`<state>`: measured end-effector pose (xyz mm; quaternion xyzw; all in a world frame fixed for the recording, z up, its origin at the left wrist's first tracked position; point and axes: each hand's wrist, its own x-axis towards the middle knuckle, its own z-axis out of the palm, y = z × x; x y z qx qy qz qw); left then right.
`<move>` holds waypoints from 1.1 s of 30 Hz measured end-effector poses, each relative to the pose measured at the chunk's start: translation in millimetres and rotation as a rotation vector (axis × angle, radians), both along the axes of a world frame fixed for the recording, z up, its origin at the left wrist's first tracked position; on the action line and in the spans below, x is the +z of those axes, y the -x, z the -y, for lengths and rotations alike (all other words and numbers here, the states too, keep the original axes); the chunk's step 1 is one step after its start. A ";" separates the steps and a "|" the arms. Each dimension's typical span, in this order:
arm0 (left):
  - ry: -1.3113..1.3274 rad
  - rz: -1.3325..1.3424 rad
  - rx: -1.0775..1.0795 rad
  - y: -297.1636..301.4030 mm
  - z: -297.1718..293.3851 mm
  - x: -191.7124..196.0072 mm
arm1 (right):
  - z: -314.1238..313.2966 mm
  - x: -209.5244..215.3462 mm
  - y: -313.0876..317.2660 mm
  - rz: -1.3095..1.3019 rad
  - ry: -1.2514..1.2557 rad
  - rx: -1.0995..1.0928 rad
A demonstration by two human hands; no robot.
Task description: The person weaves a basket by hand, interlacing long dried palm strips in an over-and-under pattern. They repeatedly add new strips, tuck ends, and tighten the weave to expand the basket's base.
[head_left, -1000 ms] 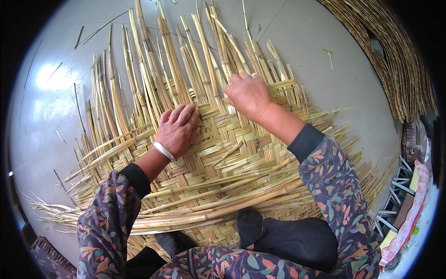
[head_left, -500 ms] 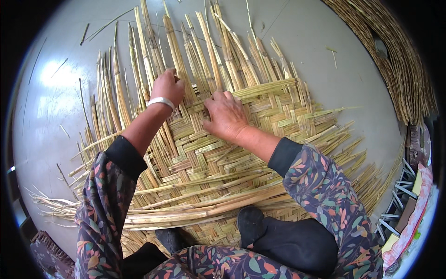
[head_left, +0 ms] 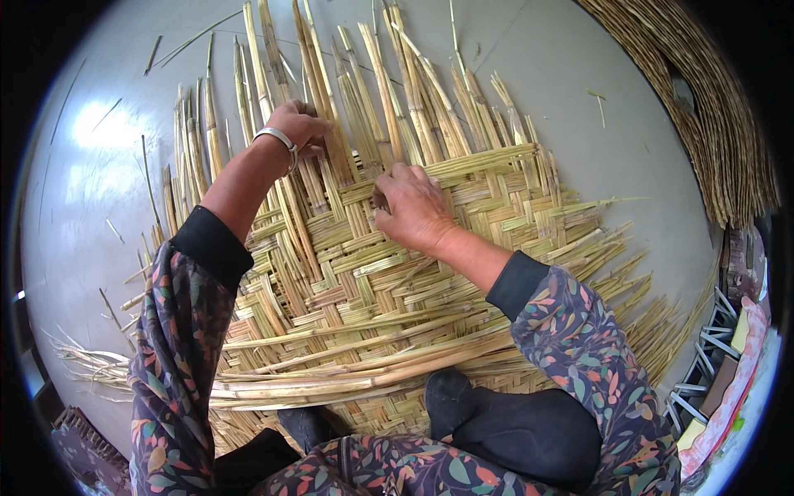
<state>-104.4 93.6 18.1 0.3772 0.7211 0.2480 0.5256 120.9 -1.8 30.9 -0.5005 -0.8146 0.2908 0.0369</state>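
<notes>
If your L grip [head_left: 301,131] bends the tall reed strip [head_left: 335,155] too hard, it might split; if your R grip [head_left: 407,207] pushes hard, the woven reed mat [head_left: 364,285] might slip. Both grips curl in, can't tell if they've got hold. Strip's just by L grip, on its R side; mat's under R grip.

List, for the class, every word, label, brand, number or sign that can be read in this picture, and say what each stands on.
None can be read.
Woven mat: only interlaced strips, no lettering visible.
Right sleeve: a leaf pattern, no lettering visible.
Pink item at the right edge: too small and blurred to tell.
</notes>
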 end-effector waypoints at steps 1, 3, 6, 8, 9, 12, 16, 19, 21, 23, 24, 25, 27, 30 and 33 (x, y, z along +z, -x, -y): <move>0.030 0.005 -0.020 -0.8 1.5 2.4 | 0.2 -0.2 0.0 -0.005 -0.008 0.002; 0.045 -0.017 -0.040 -2.4 2.7 5.5 | 0.6 -0.6 1.0 0.010 -0.015 0.006; 0.131 0.057 -0.117 -2.2 -5.1 5.2 | 3.9 -1.5 6.0 0.007 -0.081 -0.035; 0.026 -0.026 -0.124 -6.0 -2.8 -4.7 | 5.3 -2.9 6.1 0.009 -0.075 -0.029; -0.032 -0.058 -0.116 -7.7 -2.2 -10.8 | 5.3 -4.2 5.5 0.004 -0.085 -0.029; -0.262 -0.045 -0.176 -7.1 2.7 -26.5 | 6.6 -9.4 2.6 -0.013 -0.130 -0.012; -0.343 -0.240 -0.256 -3.9 10.0 -30.3 | 4.7 -14.0 -0.8 -0.082 -0.146 -0.016; -0.370 -0.322 -0.276 -10.1 14.4 -25.5 | 4.4 -12.4 -0.5 -0.060 -0.144 -0.003; -0.343 -0.396 -0.309 -13.4 13.2 -21.0 | 5.8 -9.6 2.2 -0.013 -0.141 0.000; -0.310 -0.547 -0.366 -16.8 9.6 -18.7 | 7.5 -7.2 4.8 0.015 -0.130 -0.011; -0.291 -0.597 -0.349 -19.0 10.4 -19.1 | 8.5 -6.5 5.2 0.008 -0.152 -0.020; -0.312 -0.647 -0.329 -22.6 12.1 -20.2 | 8.8 -6.4 4.9 0.015 -0.136 -0.010; -0.386 -0.618 -0.240 -26.7 19.2 -20.3 | 9.2 -7.3 2.1 -0.008 -0.158 -0.003; -0.452 -0.653 -0.104 -42.0 42.6 -16.1 | 7.2 -10.4 -12.4 -0.079 -0.169 0.056; -0.611 -0.816 -0.206 -67.5 71.4 0.2 | 17.8 -7.6 -36.5 -0.293 -0.192 -0.035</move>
